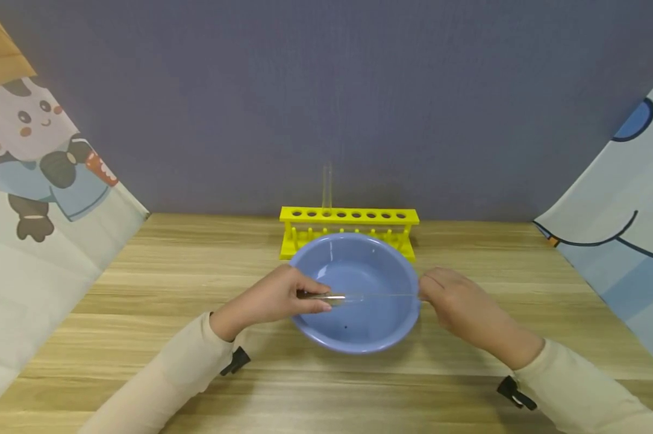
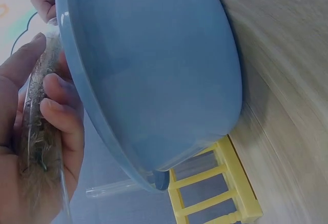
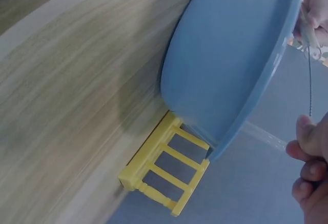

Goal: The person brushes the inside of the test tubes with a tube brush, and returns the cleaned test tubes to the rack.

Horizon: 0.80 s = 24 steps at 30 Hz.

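My left hand (image 1: 274, 295) grips a clear glass test tube (image 1: 340, 298), held sideways above the blue basin (image 1: 359, 348). Bristles of a test tube brush (image 2: 38, 131) fill the tube in the left wrist view. The brush's thin twisted wire handle (image 3: 310, 83) runs out of the tube's mouth toward the right. My right hand (image 1: 462, 307) pinches the far end of that wire near the basin's right rim. Fingers of the left hand wrap the tube, and its closed end is hidden by the palm in the head view.
Behind the basin stands a yellow test tube rack (image 1: 359, 215), partly hidden by it. Another clear test tube (image 1: 327, 188) sits upright in the rack, left of its middle. A grey-blue panel (image 1: 326, 108) rises behind the wooden table (image 1: 185, 271), with printed cloths at both sides.
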Each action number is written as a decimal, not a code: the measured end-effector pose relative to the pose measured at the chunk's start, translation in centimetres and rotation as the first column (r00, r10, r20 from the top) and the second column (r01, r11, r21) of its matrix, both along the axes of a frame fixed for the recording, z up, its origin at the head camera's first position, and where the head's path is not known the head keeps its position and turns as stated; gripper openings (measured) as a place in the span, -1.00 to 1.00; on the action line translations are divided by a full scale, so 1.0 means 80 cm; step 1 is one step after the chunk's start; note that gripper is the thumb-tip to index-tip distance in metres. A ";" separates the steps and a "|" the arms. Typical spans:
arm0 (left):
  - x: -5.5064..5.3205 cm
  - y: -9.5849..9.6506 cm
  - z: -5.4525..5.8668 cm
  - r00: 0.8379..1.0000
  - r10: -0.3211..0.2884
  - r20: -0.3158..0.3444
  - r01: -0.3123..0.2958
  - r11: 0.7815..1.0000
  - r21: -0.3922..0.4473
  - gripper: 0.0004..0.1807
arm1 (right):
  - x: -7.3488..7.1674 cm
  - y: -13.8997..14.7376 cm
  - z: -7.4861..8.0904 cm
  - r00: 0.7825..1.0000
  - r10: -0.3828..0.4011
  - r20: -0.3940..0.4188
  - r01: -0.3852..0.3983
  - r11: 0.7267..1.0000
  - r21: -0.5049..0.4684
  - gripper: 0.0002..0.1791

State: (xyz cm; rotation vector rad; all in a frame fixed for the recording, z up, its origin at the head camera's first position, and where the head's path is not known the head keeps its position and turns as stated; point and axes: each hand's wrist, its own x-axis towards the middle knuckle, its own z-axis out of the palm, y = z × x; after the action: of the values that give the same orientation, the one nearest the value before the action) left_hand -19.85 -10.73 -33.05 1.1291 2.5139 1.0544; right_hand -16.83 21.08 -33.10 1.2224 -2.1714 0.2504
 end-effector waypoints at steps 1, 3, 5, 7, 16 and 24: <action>0.000 0.000 0.000 1.000 -0.001 -0.013 0.001 1.000 -0.003 -0.65 | 0.000 0.001 0.001 1.000 0.000 0.014 0.000 1.000 -0.003 -0.61; 0.002 -0.001 0.000 0.999 -0.005 -0.039 0.005 1.000 -0.003 -0.64 | 0.001 0.003 0.002 0.999 0.000 0.047 0.001 1.000 -0.012 -0.53; 0.003 -0.001 0.001 0.997 -0.012 -0.070 0.012 1.000 -0.001 -0.64 | 0.002 0.005 0.003 0.997 0.003 0.081 -0.002 1.000 -0.018 -0.54; 0.003 -0.002 0.001 0.994 -0.025 -0.108 0.025 1.000 0.002 -0.66 | 0.002 0.008 0.004 0.993 0.011 0.117 -0.008 1.000 -0.027 -0.53; 0.001 -0.006 -0.003 0.909 -0.084 -0.408 0.086 0.996 -0.015 -0.69 | 0.004 0.016 0.005 0.964 -0.002 0.267 0.010 0.999 -0.031 -0.60; -0.001 -0.009 -0.008 0.771 -0.096 -0.630 0.116 0.993 -0.009 -0.68 | 0.006 0.020 0.009 0.945 -0.022 0.326 0.032 0.999 -0.025 -0.54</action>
State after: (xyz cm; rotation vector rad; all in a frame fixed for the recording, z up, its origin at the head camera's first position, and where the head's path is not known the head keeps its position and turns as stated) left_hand -19.94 -11.45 -33.68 1.8740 2.8577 0.7659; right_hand -16.31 22.69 -32.36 1.2014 -2.4528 0.5024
